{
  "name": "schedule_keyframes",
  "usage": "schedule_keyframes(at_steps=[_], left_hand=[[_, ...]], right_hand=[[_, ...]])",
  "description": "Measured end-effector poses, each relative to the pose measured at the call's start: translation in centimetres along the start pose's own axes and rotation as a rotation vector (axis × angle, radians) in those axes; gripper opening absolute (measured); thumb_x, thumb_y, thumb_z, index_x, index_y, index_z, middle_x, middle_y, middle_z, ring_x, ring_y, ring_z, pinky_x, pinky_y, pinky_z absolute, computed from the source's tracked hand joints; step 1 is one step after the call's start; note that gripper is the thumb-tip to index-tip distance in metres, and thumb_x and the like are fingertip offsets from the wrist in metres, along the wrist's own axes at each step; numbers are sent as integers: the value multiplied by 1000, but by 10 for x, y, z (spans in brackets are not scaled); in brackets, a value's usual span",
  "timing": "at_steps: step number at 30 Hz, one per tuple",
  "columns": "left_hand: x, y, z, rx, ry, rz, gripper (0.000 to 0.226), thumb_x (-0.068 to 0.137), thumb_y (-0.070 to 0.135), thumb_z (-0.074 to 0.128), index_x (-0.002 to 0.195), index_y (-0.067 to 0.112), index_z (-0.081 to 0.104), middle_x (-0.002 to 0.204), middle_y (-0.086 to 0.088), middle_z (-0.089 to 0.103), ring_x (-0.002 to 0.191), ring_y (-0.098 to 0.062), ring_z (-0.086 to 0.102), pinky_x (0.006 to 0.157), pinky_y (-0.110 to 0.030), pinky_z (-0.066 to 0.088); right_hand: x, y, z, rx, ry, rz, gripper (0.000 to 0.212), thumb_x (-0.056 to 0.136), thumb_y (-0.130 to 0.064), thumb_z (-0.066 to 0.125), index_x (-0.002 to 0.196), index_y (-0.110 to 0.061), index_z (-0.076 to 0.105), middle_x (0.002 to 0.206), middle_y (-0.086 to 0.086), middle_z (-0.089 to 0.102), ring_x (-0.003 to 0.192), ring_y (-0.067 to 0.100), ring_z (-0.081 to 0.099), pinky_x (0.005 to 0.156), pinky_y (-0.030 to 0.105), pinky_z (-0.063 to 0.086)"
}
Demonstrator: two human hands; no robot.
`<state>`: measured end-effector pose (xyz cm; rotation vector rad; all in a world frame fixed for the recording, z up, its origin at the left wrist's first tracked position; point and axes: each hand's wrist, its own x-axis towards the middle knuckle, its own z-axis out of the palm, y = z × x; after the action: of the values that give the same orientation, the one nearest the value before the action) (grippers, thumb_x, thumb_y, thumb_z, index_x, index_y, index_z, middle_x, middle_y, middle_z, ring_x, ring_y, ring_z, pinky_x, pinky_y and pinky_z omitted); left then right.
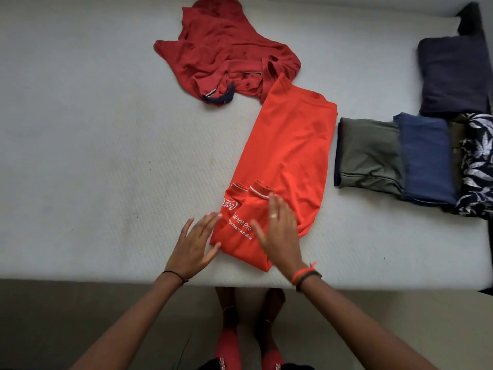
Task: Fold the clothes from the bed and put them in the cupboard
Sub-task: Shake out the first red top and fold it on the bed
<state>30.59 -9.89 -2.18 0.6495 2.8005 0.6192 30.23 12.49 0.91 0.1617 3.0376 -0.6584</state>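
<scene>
A bright orange shirt [290, 156] lies on the white mattress [93, 156], folded into a long strip with both sleeves tucked over its printed near end. My left hand [196, 245] has straight fingers at the strip's near left edge. Over the near right part, my right hand [280, 233] lies flat with spread fingers. A crumpled dark red polo shirt [221, 52] sits unfolded farther back, touching the orange shirt's far end.
Folded clothes lie at the right: an olive piece [370, 153], a blue piece [426, 156], a dark navy piece [453, 73] and a leaf-patterned piece [477, 166]. The mattress's near edge [106, 276] runs across below my hands, with floor and my feet beneath.
</scene>
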Motion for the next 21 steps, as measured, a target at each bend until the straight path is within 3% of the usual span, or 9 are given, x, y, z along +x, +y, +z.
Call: schedule_keyframes(at_steps=[3, 4, 6, 8, 12, 21], left_hand=[[-5, -14, 6, 301, -145, 325, 81, 80, 22, 55, 151, 22, 16, 159, -1, 12, 145, -14, 15, 115, -48, 17], [-3, -14, 8, 372, -151, 388, 83, 78, 18, 58, 151, 22, 18, 159, -3, 12, 145, -16, 16, 114, -49, 18], [6, -12, 13, 467, -131, 464, 83, 78, 17, 59, 150, 21, 20, 158, -6, 14, 145, -19, 17, 113, -50, 20], [19, -7, 16, 532, -108, 511, 76, 84, 27, 52, 151, 16, 17, 159, -8, 11, 146, -20, 13, 114, -51, 17], [43, -4, 17, 546, -120, 572, 69, 90, 37, 34, 150, 10, 18, 158, -8, 14, 146, -20, 11, 116, -51, 9], [15, 6, -2, 478, -241, 594, 68, 87, 38, 39, 148, 11, 25, 156, -8, 18, 145, -20, 10, 116, -52, 7]], right_hand=[[-56, 4, 17, -197, -237, -310, 101, 69, -50, 68, 146, 1, 27, 154, 20, 25, 144, 29, 19, 112, 48, 20], [-68, 8, 24, -240, -313, -347, 103, 66, -45, 73, 146, 2, 28, 154, 20, 22, 144, 29, 18, 111, 49, 20], [-79, 14, 35, -309, -340, -355, 87, 72, -22, 68, 145, 4, 29, 155, 21, 18, 145, 31, 19, 111, 50, 22], [-75, 15, 41, -314, -330, -297, 77, 72, -6, 53, 145, 4, 29, 155, 21, 19, 144, 31, 22, 111, 52, 22], [-58, 5, 43, -303, -378, -196, 61, 81, -4, 31, 141, 6, 33, 149, 23, 33, 140, 33, 31, 109, 51, 25], [-80, 4, 36, -261, -490, -231, 61, 81, -11, 30, 139, 6, 28, 143, 24, 42, 135, 35, 39, 108, 49, 22]])
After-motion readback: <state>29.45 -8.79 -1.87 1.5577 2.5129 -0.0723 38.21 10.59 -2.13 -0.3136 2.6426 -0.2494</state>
